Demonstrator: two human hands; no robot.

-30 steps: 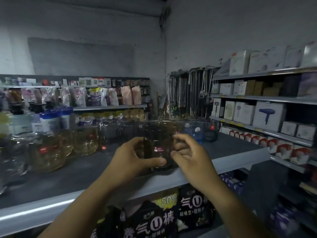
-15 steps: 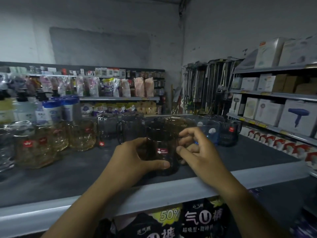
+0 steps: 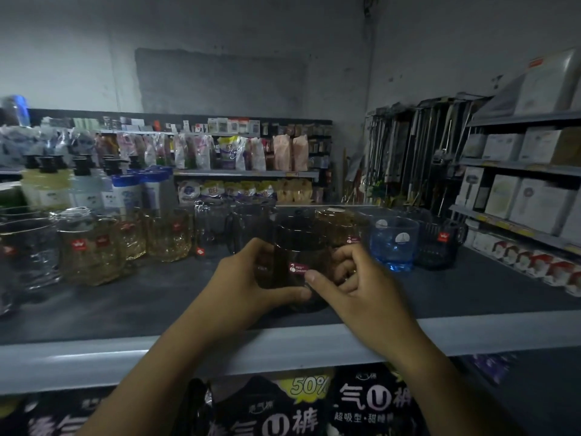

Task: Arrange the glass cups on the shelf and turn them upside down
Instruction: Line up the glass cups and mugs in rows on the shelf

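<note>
Amber glass cups (image 3: pixel 91 253) stand at nine o'clock on the dark shelf (image 3: pixel 151 306). The left grip (image 3: pixel 251 281) curls around the dark glass cup (image 3: pixel 298 247) near the shelf's front edge, thumb below its red label. The right grip (image 3: pixel 355 287) pinches the cup's other side. A blue cup (image 3: pixel 393 243) and a dark mug (image 3: pixel 440 243) stand at two o'clock.
</note>
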